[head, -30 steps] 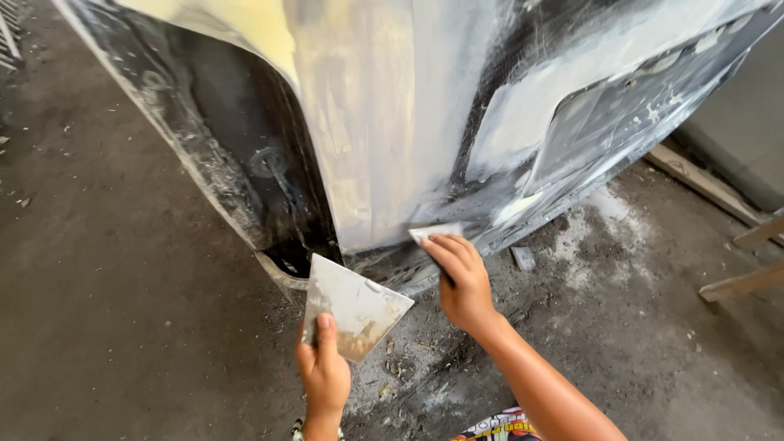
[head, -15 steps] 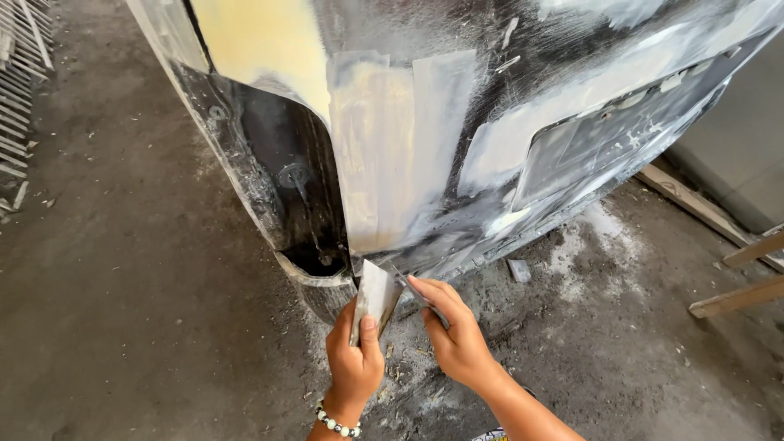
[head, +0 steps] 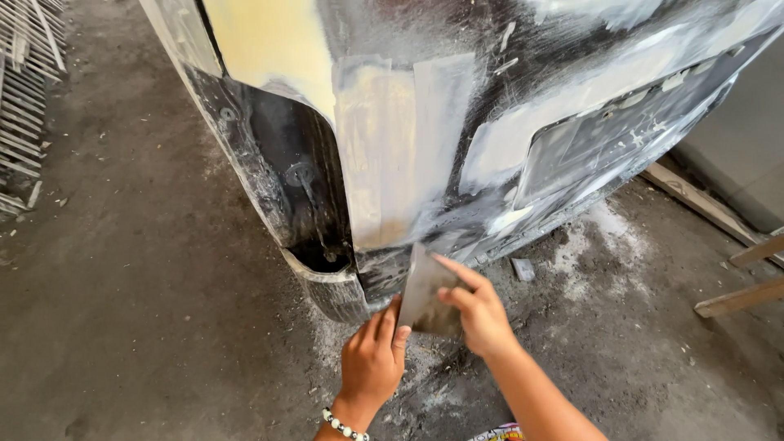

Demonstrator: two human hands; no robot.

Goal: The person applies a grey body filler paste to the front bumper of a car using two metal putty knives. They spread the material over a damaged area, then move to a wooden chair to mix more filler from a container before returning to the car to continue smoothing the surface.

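Dusty floor [head: 122, 310]; hands apparently gripping spreader [head: 425, 296].

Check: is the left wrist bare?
No: the left hand wears a white bead bracelet at the wrist.

Clearance ahead is blocked: the car body panel [head: 408, 147] rises directly in front of both hands, its lower edge close above the concrete floor [head: 147, 327]. The dark wheel-arch recess [head: 302, 188] gives an opening left of the panel's filled strip. Open floor lies to the left, up to the metal grille [head: 20, 106] at the far left edge. On the right, wooden battens [head: 735, 269] and a small grey block [head: 523, 269] obstruct the floor near the panel's lower edge.
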